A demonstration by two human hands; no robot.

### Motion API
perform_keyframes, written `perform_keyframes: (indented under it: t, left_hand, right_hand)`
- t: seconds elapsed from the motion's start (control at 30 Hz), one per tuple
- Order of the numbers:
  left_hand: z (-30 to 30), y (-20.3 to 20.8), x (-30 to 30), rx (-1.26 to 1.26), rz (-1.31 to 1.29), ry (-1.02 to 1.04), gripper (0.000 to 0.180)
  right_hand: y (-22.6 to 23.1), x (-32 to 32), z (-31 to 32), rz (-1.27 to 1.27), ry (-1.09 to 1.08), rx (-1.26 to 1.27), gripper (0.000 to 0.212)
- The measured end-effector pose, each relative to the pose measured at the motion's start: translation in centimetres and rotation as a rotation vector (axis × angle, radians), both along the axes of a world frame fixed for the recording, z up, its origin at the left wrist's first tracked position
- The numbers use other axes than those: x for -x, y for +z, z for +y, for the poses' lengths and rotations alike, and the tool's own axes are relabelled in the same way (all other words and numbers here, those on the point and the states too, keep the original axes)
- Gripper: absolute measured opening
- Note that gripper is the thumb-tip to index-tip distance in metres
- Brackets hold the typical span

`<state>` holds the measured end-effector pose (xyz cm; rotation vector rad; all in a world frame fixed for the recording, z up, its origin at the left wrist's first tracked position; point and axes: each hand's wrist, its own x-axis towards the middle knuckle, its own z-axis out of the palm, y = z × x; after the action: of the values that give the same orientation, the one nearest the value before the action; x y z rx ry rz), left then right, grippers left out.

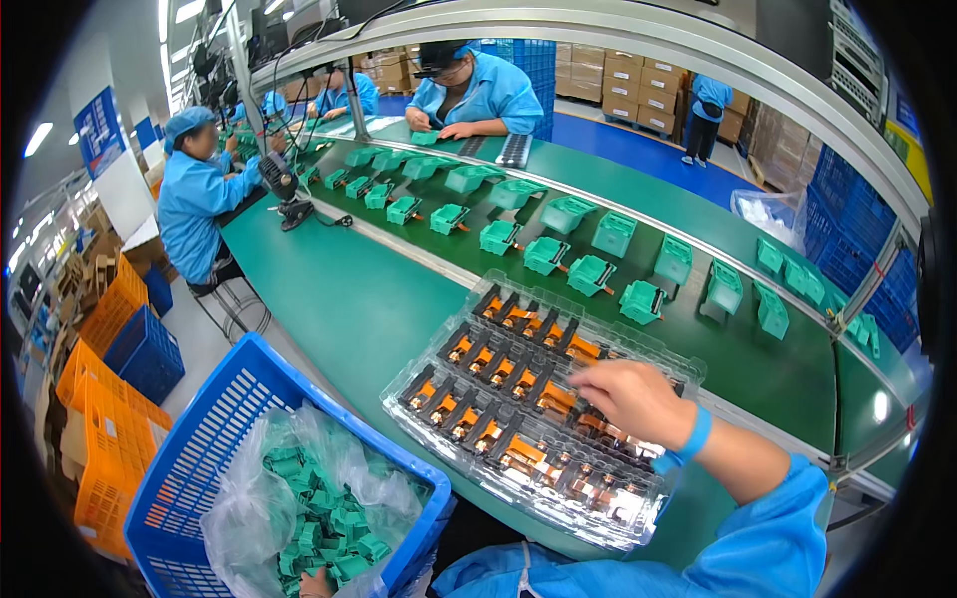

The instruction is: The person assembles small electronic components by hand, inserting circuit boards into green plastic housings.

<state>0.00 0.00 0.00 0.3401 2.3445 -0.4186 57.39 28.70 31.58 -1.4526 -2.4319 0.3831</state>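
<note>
A clear plastic tray point(444, 344) lies in front of me, with rows of black-and-orange parts point(503, 371) in its pockets. My right hand point(638, 401), with a blue wrist band, is over the tray's right side; its thumb and fingers are pinched at an orange-and-black part point(586, 349). In the lower left, my left hand point(317, 584) is down among loose green plastic housings point(334, 528). These lie in a clear bag point(254, 488) inside a blue crate point(224, 439). Only a bit of that hand shows, its fingers mostly hidden.
Beyond the tray, a green conveyor belt point(638, 344) carries rows of green housings point(543, 254). A metal frame point(638, 50) spans overhead. Co-workers in blue point(493, 95) sit along the line. Orange crates point(105, 448) stand at the left, blue crates point(857, 214) at the right.
</note>
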Motion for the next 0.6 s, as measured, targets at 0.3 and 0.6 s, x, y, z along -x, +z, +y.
perform_keyframes:
  t: [0.3, 0.6]
  left_hand:
    - [-0.4, 9.1, 2.6, -0.385, 0.098, -0.416, 0.06]
    - [2.1, 17.4, 0.2, -0.727, 0.153, -0.803, 0.045]
  right_hand:
    - [-1.2, 3.0, 1.6, -0.163, 0.097, 0.026, 0.024]
    - [-2.0, 3.5, 1.0, 0.122, 0.028, -0.01, 0.029]
